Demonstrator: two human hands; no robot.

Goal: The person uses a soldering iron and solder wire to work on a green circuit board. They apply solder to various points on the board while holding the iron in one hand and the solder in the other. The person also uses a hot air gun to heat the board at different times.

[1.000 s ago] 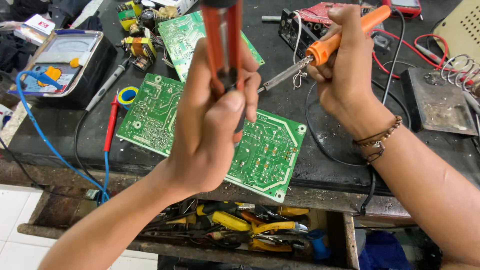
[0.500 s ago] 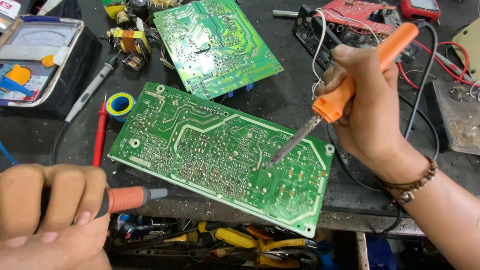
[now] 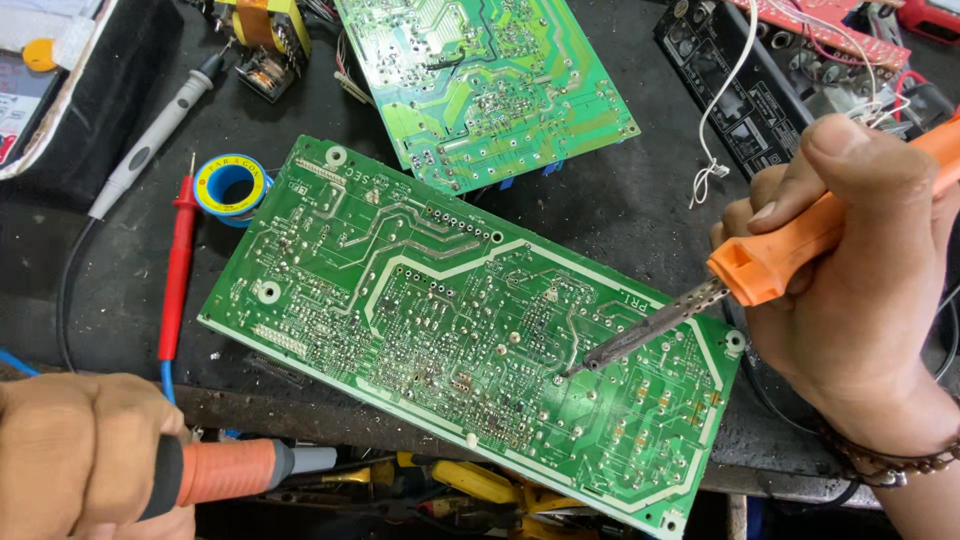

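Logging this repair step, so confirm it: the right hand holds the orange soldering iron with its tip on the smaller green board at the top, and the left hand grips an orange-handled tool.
Wrong board. In the head view the soldering iron in the right hand has its tip on the large green board in the middle, not the smaller board at the top. The left hand does grip an orange-handled tool.

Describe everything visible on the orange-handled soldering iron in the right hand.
The orange-handled soldering iron has a bright orange plastic-looking grip, squared at the front, then a perforated metal sleeve and a dark, discoloured shaft ending in a pointed tip. The right hand clasps the grip, thumb on top. The iron slants down to the left, its tip resting on a solder joint near the middle of the large green circuit board, which lies solder side up on the dark workbench. Its cord is not traceable.
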